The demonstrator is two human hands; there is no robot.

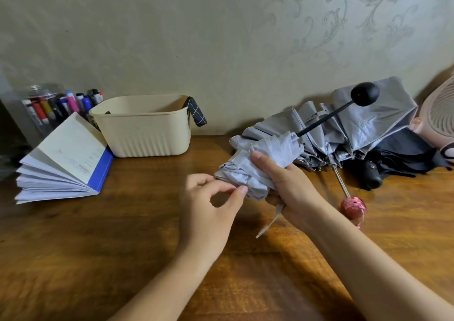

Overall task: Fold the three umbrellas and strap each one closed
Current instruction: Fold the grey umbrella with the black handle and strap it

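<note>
My right hand (pixel 290 185) grips a grey umbrella (pixel 267 158) round its bunched canopy, above the wooden table (pixel 122 234). Its black shaft and round black handle (pixel 364 94) point up and to the right. My left hand (pixel 211 202) pinches a fold of the grey cloth at the bundle's lower left. The umbrella's strap (pixel 270 222) hangs loose below my right hand. Behind it lies a second grey umbrella (pixel 368 124), unfolded, with a thin metal shaft and a pink handle (pixel 352 209). A black umbrella (pixel 398 163) lies crumpled at the right.
A cream plastic basket (pixel 147 129) stands at the back by the wall. An open book with a blue cover (pixel 63 163) lies to its left, with a jar of markers (pixel 56 104) behind. A pink fan (pixel 439 114) is at the right edge.
</note>
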